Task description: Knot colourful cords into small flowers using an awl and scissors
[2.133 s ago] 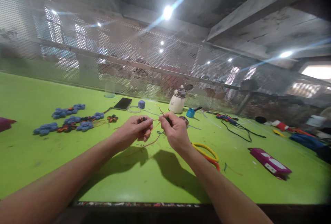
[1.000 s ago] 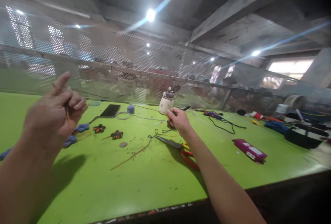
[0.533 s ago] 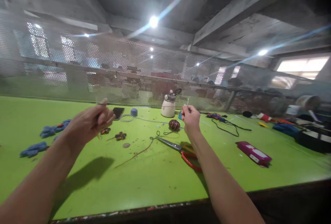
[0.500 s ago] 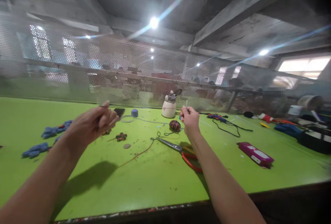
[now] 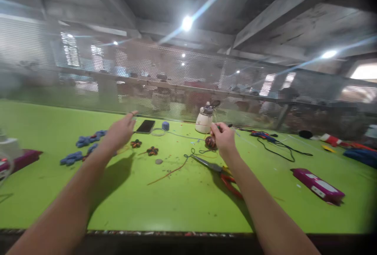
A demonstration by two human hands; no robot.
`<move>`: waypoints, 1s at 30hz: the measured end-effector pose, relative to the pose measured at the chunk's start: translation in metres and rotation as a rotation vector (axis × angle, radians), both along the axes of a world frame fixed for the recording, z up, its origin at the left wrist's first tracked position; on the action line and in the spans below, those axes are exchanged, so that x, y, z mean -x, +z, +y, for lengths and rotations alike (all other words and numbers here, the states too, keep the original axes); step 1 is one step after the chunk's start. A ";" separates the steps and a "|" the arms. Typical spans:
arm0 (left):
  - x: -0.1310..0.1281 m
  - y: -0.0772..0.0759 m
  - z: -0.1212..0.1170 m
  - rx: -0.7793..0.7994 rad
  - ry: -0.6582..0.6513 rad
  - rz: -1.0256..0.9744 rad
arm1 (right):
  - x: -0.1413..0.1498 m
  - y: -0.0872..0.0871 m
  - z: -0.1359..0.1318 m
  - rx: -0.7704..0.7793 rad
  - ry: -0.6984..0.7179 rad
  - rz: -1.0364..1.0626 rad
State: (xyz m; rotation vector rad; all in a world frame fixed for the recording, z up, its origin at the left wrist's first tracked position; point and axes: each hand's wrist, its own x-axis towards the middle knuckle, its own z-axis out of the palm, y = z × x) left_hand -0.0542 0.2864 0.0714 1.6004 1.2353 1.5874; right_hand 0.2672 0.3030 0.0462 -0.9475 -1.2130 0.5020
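My left hand (image 5: 121,130) reaches out over the table, its fingers stretched forward and apart from the phone (image 5: 145,126). I see nothing in it; blur softens its outline. Fingers pinched, my right hand (image 5: 225,140) holds something small and thin that I cannot make out. It is beside a dark multicoloured yarn ball (image 5: 210,142) and in front of a white pot with a dark lid (image 5: 204,120). Below it lie open scissors (image 5: 212,166) with red handles, partly behind my right forearm. A reddish yarn end (image 5: 169,174) trails left from the scissor tips.
Two dark flower-shaped pieces (image 5: 152,151) and blue knitted pieces (image 5: 72,158) lie left. A blue yarn roll (image 5: 165,125) stands behind. Purple boxes (image 5: 318,186) sit at both sides, with black cords (image 5: 275,143) at right. A mesh screen (image 5: 176,90) bounds the table's back.
My view has swung left, bringing a purple box in at the left edge. The left hand's curled fingers have stretched out. My right hand stays pinched near the yarn ball.
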 end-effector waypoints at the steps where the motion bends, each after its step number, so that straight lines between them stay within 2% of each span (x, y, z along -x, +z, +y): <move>1: 0.001 -0.005 0.005 0.027 0.053 0.027 | 0.000 0.001 -0.001 -0.010 -0.006 0.011; 3: -0.001 -0.011 0.011 0.075 0.102 0.068 | -0.003 0.004 -0.001 -0.033 -0.018 0.041; 6: -0.012 -0.010 0.002 0.098 0.016 0.074 | -0.007 0.007 0.001 -0.044 -0.035 0.120; 11: -0.036 0.005 -0.031 0.051 -0.326 -0.041 | -0.006 0.007 0.001 0.001 -0.018 0.146; 12: -0.039 0.006 -0.034 0.005 -0.482 -0.158 | -0.006 0.006 0.000 0.007 -0.016 0.140; 13: -0.040 0.007 -0.035 -0.031 -0.546 -0.225 | -0.005 0.006 -0.001 0.009 -0.014 0.134; 14: -0.039 0.006 -0.033 -0.055 -0.519 -0.220 | -0.004 0.006 -0.002 0.011 -0.012 0.128; 15: -0.038 0.004 -0.029 -0.058 -0.428 -0.164 | -0.003 0.006 -0.002 0.010 -0.011 0.124; 16: -0.036 0.001 -0.024 -0.044 -0.276 -0.063 | -0.002 0.006 -0.003 0.010 -0.009 0.117; 17: -0.034 -0.002 -0.019 -0.018 -0.068 0.073 | -0.001 0.006 -0.004 0.009 -0.006 0.110; 18: -0.032 -0.006 -0.013 -0.012 0.011 0.102 | 0.000 0.006 -0.004 0.008 -0.001 0.102; 20: -0.031 -0.013 -0.004 -0.011 0.086 0.118 | 0.001 0.005 -0.004 0.005 -0.001 0.097; 22: -0.033 -0.016 -0.001 -0.010 0.075 0.102 | 0.001 0.004 -0.003 0.000 -0.007 0.090; 24: -0.037 -0.013 -0.006 -0.002 0.007 0.080 | 0.001 0.003 -0.002 -0.003 -0.017 0.076; 28: -0.047 -0.001 -0.025 -0.003 -0.242 -0.002 | 0.001 -0.001 -0.001 0.040 0.007 0.012; 30: -0.049 0.004 -0.032 -0.047 -0.358 -0.125 | 0.003 -0.003 -0.003 0.078 0.060 -0.086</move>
